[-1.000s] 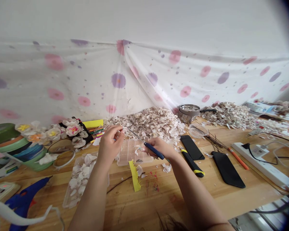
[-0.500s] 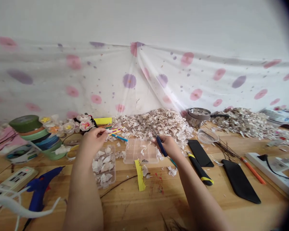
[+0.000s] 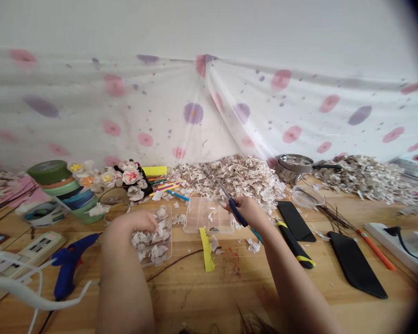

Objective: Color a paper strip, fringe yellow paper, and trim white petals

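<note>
My right hand [image 3: 247, 209] is wrapped round the dark blue handles of a pair of scissors [image 3: 236, 211], whose long blades point away and to the left, over the divided clear plastic lid [image 3: 191, 215]. My left hand [image 3: 142, 221] hangs over the left side of a clear compartment box [image 3: 169, 248]. Its fingers are bent down and held together; their tips and anything between them are hidden. White petal-like flakes [image 3: 158, 253] fill the box. A yellow fringed strip [image 3: 207, 250] lies in front of the lid, beside a thin dark stem [image 3: 176, 264].
A large heap of pale flakes [image 3: 240, 178] lies at the back. White flowers [image 3: 130, 174], coloured pencils [image 3: 167, 185] and stacked tape rolls [image 3: 73, 199] stand left. A blue glue gun [image 3: 69, 262] lies front left. At right are a black-yellow cutter [image 3: 294, 246], black blades [image 3: 355, 264] and a metal pan [image 3: 294, 167].
My left hand has moved down from beside the pencils to the compartment box. The right hand still holds the scissors in nearly the same place. The view has shifted slightly.
</note>
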Demonstrator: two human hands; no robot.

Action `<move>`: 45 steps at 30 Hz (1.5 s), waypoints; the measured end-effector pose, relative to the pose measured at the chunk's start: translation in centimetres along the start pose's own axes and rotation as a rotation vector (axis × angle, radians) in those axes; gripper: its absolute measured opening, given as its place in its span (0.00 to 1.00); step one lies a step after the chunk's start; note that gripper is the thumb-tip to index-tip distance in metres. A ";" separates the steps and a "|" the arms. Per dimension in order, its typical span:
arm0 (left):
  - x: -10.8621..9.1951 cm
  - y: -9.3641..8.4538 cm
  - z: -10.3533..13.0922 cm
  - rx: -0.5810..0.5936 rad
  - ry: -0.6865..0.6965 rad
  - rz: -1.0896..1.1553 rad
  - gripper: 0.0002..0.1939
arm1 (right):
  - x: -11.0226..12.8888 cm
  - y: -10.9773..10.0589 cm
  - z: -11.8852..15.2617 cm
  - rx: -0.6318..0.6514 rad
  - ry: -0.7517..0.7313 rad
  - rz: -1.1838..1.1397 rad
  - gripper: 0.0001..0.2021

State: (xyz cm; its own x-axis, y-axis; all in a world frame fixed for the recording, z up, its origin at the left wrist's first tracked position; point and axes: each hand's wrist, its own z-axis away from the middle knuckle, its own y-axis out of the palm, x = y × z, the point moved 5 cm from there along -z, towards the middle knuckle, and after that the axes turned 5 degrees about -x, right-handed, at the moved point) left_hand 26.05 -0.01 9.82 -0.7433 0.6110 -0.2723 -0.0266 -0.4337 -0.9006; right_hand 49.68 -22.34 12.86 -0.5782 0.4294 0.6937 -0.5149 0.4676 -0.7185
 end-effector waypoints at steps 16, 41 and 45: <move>1.4 1.8 -0.9 0.243 0.025 0.047 0.16 | 0.4 -2.2 1.2 -0.057 -0.040 -0.349 0.20; -18.1 7.9 -0.4 0.110 0.505 -0.215 0.06 | 1.3 -3.7 2.2 -0.071 -0.077 -0.518 0.21; -17.9 8.2 -1.1 0.106 0.526 -0.205 0.10 | 1.5 -3.8 2.4 -0.069 -0.096 -0.503 0.21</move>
State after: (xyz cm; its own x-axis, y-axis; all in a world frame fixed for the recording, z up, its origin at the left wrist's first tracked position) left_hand 39.86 -13.83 6.97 -0.2843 0.9251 -0.2516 -0.2226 -0.3189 -0.9213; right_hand 49.24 -25.31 16.54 -0.3273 0.0672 0.9425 -0.7029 0.6493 -0.2904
